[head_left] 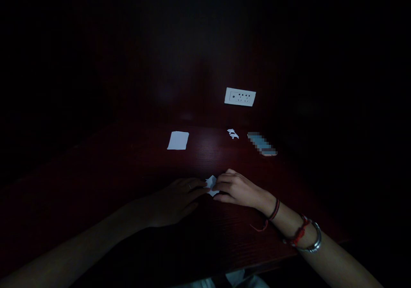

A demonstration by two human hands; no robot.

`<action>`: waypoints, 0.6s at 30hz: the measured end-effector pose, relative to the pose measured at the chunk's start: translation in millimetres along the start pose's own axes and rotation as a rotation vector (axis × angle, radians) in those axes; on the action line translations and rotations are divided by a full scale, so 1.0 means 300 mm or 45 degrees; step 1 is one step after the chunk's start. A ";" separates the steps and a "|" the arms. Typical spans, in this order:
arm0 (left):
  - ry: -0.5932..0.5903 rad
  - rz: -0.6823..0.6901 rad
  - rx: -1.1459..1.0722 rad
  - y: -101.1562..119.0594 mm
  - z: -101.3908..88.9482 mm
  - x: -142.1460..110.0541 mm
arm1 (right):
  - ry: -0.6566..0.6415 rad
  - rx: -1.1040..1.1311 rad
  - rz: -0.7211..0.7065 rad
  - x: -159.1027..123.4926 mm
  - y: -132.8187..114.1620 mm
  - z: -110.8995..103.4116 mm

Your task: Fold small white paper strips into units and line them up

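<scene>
A small folded piece of white paper (211, 185) lies on the dark red table between my two hands. My left hand (183, 197), in shadow, reaches in from the left with fingers stretched out, and its fingertips touch the paper's left edge. From the other side, my right hand (236, 188) has its fingers bent over the right edge of the paper. Part of the paper is hidden under the fingers. Cord bracelets and a silver bangle (316, 241) circle my right forearm.
Beyond my hands, a stack of white paper squares (178, 140) lies to the left. Further right are a folded white paper shape (233, 134) and a phone (261, 144) with a blurred screen. A white socket panel (240, 97) sits on the dark back wall.
</scene>
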State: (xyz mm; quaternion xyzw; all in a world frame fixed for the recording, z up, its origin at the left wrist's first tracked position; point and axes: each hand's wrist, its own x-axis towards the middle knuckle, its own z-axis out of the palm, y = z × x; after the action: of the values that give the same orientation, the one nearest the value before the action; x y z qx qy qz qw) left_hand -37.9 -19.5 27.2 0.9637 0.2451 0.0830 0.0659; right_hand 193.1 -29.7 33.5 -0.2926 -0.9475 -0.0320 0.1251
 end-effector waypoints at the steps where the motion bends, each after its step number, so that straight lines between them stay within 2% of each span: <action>1: -0.006 -0.005 -0.005 -0.002 0.000 0.002 | 0.003 -0.036 -0.014 0.000 0.001 0.003; 6: -0.012 -0.004 -0.010 -0.007 -0.006 0.008 | 0.028 -0.152 -0.039 0.005 0.003 0.018; 12: -0.016 0.002 -0.003 0.000 -0.012 0.016 | 0.029 -0.052 0.005 0.011 -0.006 0.017; 18: 0.029 0.015 -0.022 0.000 -0.011 0.020 | 0.039 0.129 0.139 0.019 -0.015 0.011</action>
State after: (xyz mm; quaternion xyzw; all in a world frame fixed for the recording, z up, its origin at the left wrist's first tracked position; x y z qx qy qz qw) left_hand -33.4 -16.4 31.1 0.9635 0.2393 0.0967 0.0709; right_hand 185.3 -29.9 31.7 -0.3367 -0.9285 0.0183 0.1556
